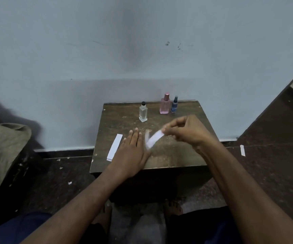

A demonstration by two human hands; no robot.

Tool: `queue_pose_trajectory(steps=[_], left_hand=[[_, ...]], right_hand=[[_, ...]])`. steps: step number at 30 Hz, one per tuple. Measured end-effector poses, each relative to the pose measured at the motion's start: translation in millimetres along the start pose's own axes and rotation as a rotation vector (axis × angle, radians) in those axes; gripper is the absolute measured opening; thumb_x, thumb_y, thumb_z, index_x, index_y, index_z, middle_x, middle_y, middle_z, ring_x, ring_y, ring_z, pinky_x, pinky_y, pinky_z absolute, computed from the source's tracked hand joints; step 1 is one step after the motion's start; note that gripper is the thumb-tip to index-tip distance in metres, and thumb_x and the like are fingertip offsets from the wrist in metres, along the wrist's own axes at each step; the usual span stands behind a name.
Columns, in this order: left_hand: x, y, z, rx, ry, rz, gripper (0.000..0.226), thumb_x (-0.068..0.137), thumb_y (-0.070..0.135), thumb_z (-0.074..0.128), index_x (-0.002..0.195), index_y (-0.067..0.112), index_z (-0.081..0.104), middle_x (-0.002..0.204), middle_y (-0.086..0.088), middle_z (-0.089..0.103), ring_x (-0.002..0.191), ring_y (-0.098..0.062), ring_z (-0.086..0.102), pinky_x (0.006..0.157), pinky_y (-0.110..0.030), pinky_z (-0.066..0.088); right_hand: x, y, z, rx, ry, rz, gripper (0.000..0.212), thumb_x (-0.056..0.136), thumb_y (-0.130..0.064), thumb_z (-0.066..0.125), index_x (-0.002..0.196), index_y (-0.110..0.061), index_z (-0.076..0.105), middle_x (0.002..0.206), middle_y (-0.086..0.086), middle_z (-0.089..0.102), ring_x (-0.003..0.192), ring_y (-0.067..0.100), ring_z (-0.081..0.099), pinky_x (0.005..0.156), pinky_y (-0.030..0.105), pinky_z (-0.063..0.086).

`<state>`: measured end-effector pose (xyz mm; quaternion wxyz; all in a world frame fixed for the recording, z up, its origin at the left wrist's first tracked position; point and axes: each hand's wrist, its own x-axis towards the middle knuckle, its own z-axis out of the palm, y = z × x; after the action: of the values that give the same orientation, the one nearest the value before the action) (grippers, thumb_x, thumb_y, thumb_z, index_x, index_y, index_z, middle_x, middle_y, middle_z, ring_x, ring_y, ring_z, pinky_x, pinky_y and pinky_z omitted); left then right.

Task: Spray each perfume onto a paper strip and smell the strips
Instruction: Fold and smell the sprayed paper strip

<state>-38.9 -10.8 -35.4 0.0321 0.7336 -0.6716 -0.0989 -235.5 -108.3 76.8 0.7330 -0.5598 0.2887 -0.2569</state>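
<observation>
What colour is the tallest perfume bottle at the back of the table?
Pink, with a rosy metallic cap; the pink bottle shows in the head view.

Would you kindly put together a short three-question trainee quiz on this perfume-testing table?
1. How many perfume bottles stand on the table?
2. True or false: the left hand grips the clear bottle.
3. Which hand pinches a paper strip: A) left, B) right, C) neither?

Key: 1. Three: clear, pink bottle, blue bottle. 2. False; it rests flat on the table beside a lying strip. 3. B, the right hand.
</observation>
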Motion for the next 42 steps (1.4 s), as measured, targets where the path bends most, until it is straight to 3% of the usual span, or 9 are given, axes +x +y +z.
queue_pose_trajectory(steps=[9,12,15,18,28,31,34,37,42], left_hand=[[1,-1,-1,0.007,-0.017,-0.006,0.080,0.111,0.052,0.028,0.166,0.002,-0.001,0.175,-0.018,-0.010,0.163,-0.032,-0.009,0.132,-0.046,0.008],[-1,0,0,0.005,-0.017,-0.006,0.080,0.111,0.052,0.027,0.166,0.002,0.000,0.175,-0.018,-0.010,0.163,-0.032,-0.009,0.132,-0.046,0.008],[2,-1,0,0.007,-0.023,-0.003,0.080,0.111,0.052,0.028,0.166,0.001,0.001,0.175,-0.019,-0.008,0.163,-0.033,-0.006,0.132,-0.047,0.009],[1,-1,0,0.003,-0.028,-0.003,0.080,0.111,0.051,0.028,0.166,0.001,0.000,0.175,-0.019,-0.010,0.163,-0.033,-0.008,0.132,-0.047,0.008],[1,-2,0,0.008,-0.024,-0.001,0.080,0.111,0.052,0.026,0.166,0.002,-0.002,0.175,-0.018,-0.011,0.163,-0.032,-0.010,0.133,-0.046,0.008],[-1,0,-1,-0.006,-0.015,0.000,0.080,0.111,0.052,0.028,0.166,0.002,-0.002,0.175,-0.018,-0.011,0.163,-0.032,-0.010,0.133,-0.046,0.007],[1,-2,-2,-0.010,-0.022,0.002,0.080,0.111,0.052,0.029,0.166,0.001,0.000,0.175,-0.019,-0.009,0.163,-0.032,-0.009,0.133,-0.046,0.008],[0,-2,-5,-0.008,-0.032,0.010,0.081,0.111,0.051,0.031,0.166,0.001,0.000,0.175,-0.018,-0.009,0.163,-0.032,-0.008,0.133,-0.046,0.008],[0,-5,-9,-0.007,-0.043,0.021,0.083,0.110,0.054,0.033,0.166,0.001,0.002,0.175,-0.018,-0.007,0.163,-0.031,-0.006,0.133,-0.043,0.007]], right_hand=[[2,-1,4,0.309,-0.120,0.114,0.007,0.087,-0.002,0.071,0.086,-0.004,0.078,0.070,0.001,0.070,0.041,-0.001,0.049,0.041,0.008,0.037],[2,1,4,-0.030,0.062,0.122,0.004,0.084,0.000,0.079,0.088,-0.002,0.078,0.073,0.003,0.074,0.046,0.001,0.053,0.042,0.010,0.039],[-4,-4,12,0.347,-0.166,0.152,0.005,0.087,-0.004,0.072,0.086,-0.005,0.077,0.067,0.000,0.070,0.037,0.000,0.049,0.037,0.008,0.036],[1,1,7,0.019,-0.015,0.141,0.012,0.079,-0.010,0.083,0.088,-0.004,0.079,0.079,0.010,0.076,0.044,0.003,0.050,0.042,0.015,0.040],[-1,-2,1,0.542,-0.219,0.201,0.014,0.083,-0.005,0.079,0.097,-0.003,0.077,0.080,0.008,0.068,0.031,0.000,0.047,0.030,0.008,0.035],[-1,-3,-1,0.243,-0.059,0.200,0.014,0.078,-0.006,0.082,0.091,-0.004,0.078,0.083,0.010,0.073,0.034,0.000,0.045,0.033,0.007,0.032],[-1,-3,-5,0.622,-0.206,0.153,0.002,0.086,-0.003,0.076,0.088,-0.003,0.077,0.073,0.004,0.072,0.029,0.002,0.048,0.029,0.008,0.033],[1,-5,-6,0.073,0.023,0.174,0.017,0.078,-0.012,0.081,0.092,-0.004,0.079,0.084,0.010,0.077,0.041,0.001,0.047,0.034,0.009,0.032],[0,-6,-14,0.218,-0.023,0.126,0.012,0.075,-0.013,0.082,0.085,-0.007,0.080,0.074,0.004,0.075,0.037,0.001,0.046,0.032,0.008,0.031]])
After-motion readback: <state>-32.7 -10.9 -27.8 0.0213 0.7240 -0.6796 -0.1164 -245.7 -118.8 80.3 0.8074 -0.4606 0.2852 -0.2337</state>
